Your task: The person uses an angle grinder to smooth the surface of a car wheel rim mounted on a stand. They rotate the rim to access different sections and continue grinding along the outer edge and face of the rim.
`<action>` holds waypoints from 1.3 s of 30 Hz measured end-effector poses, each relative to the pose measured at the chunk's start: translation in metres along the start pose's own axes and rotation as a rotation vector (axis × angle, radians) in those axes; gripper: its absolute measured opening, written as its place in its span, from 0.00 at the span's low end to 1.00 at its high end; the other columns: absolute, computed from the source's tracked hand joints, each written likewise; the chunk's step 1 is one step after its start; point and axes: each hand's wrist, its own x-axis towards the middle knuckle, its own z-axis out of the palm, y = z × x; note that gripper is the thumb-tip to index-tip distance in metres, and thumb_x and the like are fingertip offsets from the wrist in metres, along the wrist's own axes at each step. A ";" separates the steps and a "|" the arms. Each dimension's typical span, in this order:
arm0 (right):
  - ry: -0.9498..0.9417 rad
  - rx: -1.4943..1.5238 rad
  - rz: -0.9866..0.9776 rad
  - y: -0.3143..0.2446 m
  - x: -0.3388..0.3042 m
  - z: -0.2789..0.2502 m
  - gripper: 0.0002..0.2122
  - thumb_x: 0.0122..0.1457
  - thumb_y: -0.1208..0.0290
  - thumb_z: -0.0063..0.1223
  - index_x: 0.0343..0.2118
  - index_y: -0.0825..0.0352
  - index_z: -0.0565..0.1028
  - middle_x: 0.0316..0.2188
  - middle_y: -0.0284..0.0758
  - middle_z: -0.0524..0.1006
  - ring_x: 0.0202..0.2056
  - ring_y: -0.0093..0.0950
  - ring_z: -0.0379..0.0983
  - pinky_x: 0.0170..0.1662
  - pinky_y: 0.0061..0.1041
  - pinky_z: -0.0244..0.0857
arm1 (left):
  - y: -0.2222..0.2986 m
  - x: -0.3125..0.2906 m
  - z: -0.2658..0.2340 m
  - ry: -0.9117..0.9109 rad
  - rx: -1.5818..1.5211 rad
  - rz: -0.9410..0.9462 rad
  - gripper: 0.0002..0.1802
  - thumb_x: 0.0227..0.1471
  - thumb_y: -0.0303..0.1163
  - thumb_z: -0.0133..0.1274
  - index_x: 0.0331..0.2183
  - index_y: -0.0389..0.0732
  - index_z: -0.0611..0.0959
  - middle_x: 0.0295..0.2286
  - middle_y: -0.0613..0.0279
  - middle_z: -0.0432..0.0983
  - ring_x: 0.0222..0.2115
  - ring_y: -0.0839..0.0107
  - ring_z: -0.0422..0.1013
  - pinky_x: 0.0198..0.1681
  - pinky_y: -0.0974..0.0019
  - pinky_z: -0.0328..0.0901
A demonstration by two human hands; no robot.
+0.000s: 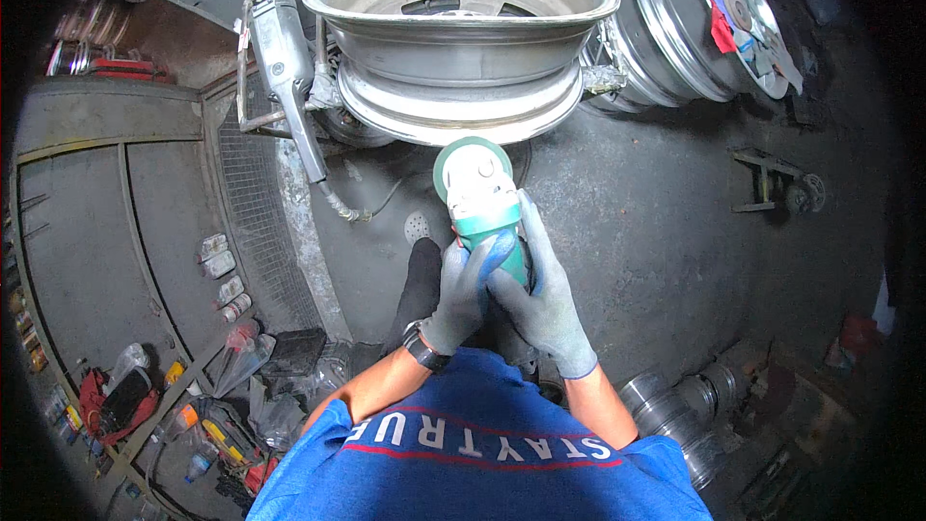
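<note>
Gripping from both sides, the left hand in a grey knit glove (461, 294) and the right hand in a matching grey glove (542, 297) are closed together around the body of a teal and white handheld angle grinder (482, 201), a two-handed hold that looks meant to steady the tool with its round guarded head pointing away from the person. That head sits just below the lower lip of a large bare silver metal wheel rim (461, 34), which rests on its side above the dark concrete floor (637, 203); whether the disc touches the rim cannot be told. Left of the rim, a grey pneumatic tool with a long handle (283, 58) leans against a frame. A second shiny rim (675, 34) holding coloured rags stands to the right. The grinder's rear and cord are hidden under the gloves, and the clutter along the left shelf is too small to identify.
</note>
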 end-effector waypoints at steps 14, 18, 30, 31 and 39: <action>0.207 0.331 0.016 0.000 0.006 -0.040 0.34 0.62 0.76 0.49 0.69 0.72 0.49 0.63 0.46 0.63 0.62 0.33 0.61 0.64 0.32 0.56 | -0.013 0.044 0.050 -0.185 0.173 0.092 0.19 0.67 0.35 0.46 0.53 0.34 0.75 0.46 0.58 0.76 0.47 0.71 0.73 0.52 0.66 0.67; 0.057 0.011 -0.040 0.003 0.001 -0.021 0.38 0.56 0.81 0.52 0.69 0.73 0.48 0.65 0.50 0.60 0.65 0.37 0.58 0.66 0.32 0.53 | -0.002 0.011 0.027 0.043 0.040 0.020 0.21 0.64 0.33 0.46 0.53 0.30 0.75 0.48 0.55 0.76 0.47 0.70 0.74 0.51 0.65 0.67; 0.221 0.371 0.080 -0.001 0.008 -0.049 0.35 0.62 0.75 0.51 0.69 0.71 0.49 0.62 0.44 0.65 0.61 0.32 0.64 0.65 0.31 0.55 | -0.013 0.046 0.062 -0.117 0.069 0.072 0.15 0.64 0.32 0.48 0.46 0.31 0.80 0.39 0.57 0.80 0.40 0.73 0.75 0.45 0.65 0.69; 0.242 0.378 0.080 -0.001 0.008 -0.048 0.35 0.62 0.75 0.51 0.69 0.72 0.49 0.62 0.44 0.65 0.61 0.32 0.63 0.65 0.31 0.55 | -0.011 0.046 0.060 -0.147 0.121 0.068 0.16 0.64 0.32 0.47 0.47 0.31 0.79 0.40 0.57 0.80 0.41 0.73 0.75 0.45 0.66 0.69; -0.003 0.119 0.076 -0.017 0.007 -0.038 0.36 0.61 0.76 0.52 0.70 0.72 0.47 0.63 0.46 0.63 0.62 0.33 0.61 0.64 0.30 0.55 | -0.002 0.016 0.045 0.043 0.003 -0.005 0.21 0.65 0.34 0.47 0.54 0.32 0.73 0.46 0.57 0.77 0.46 0.69 0.75 0.51 0.65 0.69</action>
